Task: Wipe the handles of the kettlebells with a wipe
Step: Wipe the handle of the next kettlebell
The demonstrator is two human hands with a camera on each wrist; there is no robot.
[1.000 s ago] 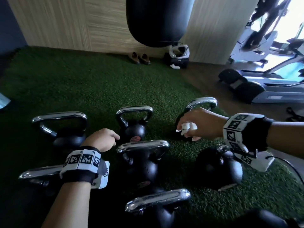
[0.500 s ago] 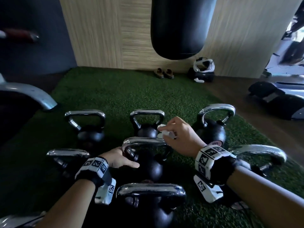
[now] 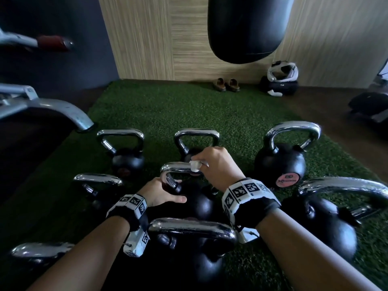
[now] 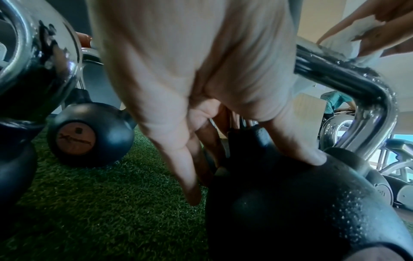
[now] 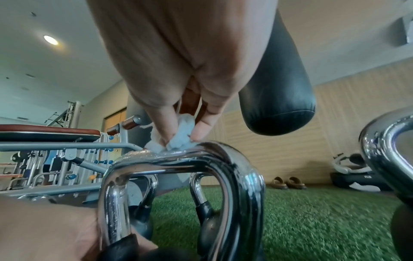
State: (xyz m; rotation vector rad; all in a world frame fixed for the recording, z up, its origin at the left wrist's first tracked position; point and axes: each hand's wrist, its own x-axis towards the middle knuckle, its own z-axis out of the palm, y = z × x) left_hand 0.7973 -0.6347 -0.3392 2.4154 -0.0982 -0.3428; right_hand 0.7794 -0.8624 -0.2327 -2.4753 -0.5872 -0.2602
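While pinched: wipe (underhand), on handle.

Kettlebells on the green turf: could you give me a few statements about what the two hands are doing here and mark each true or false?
1. The right hand pinches a white wipe against the chrome handle of the middle kettlebell. True.
2. The left hand holds a second wipe. False: it holds nothing and rests on the kettlebell's black body.
3. The punching bag lies flat on the turf. False: it hangs above the floor.
4. A pair of brown shoes sits by the wooden wall. True.
5. The wipe is at the top of the handle. True.
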